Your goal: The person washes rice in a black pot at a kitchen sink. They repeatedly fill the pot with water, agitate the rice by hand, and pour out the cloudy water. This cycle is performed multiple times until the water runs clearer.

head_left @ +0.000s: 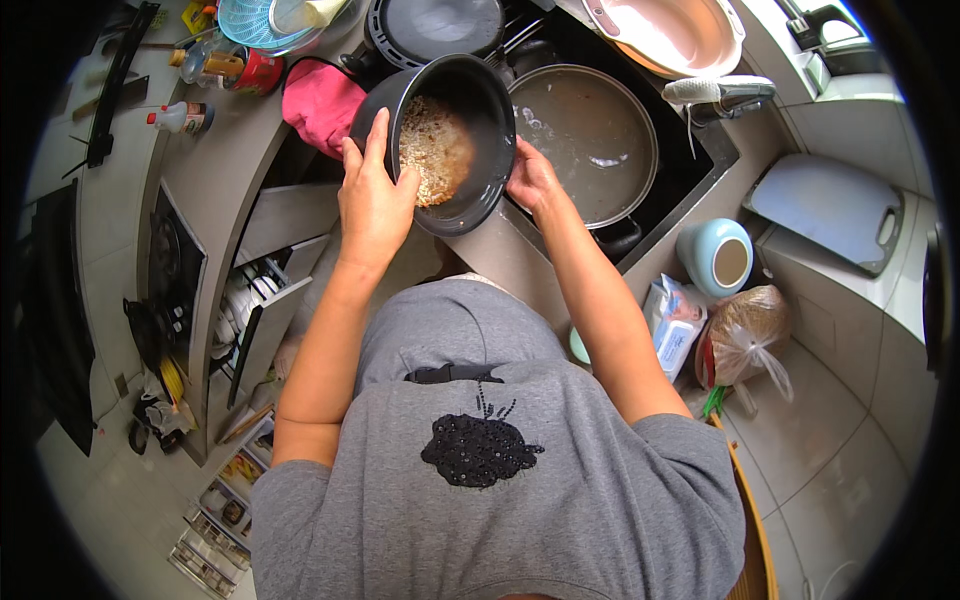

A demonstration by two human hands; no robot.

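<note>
Between my two hands is a dark inner cooking pot (pixel 491 161), tilted so its mouth faces me. Wet, pale brown grain (pixel 433 146) lies in it with cloudy liquid. My left hand (pixel 379 191) grips the pot's left wall, thumb by the rim and fingers spread along the outside. On the opposite side, my right hand (pixel 534 176) holds the rim and outer wall; part of its fingers is hidden behind the pot. Just right of it, a wide metal pan (pixel 577 142) full of cloudy water sits in the dark sink area (pixel 675 161).
A faucet (pixel 731 90) reaches over the sink from the right. Pink basins (pixel 675 30) stand behind it, and a pink cloth (pixel 319 105) lies left of the pot. A drawer of dishes (pixel 255 300) is pulled out at left. A light-blue jar (pixel 716 255) and wipes (pixel 675 326) stand at right.
</note>
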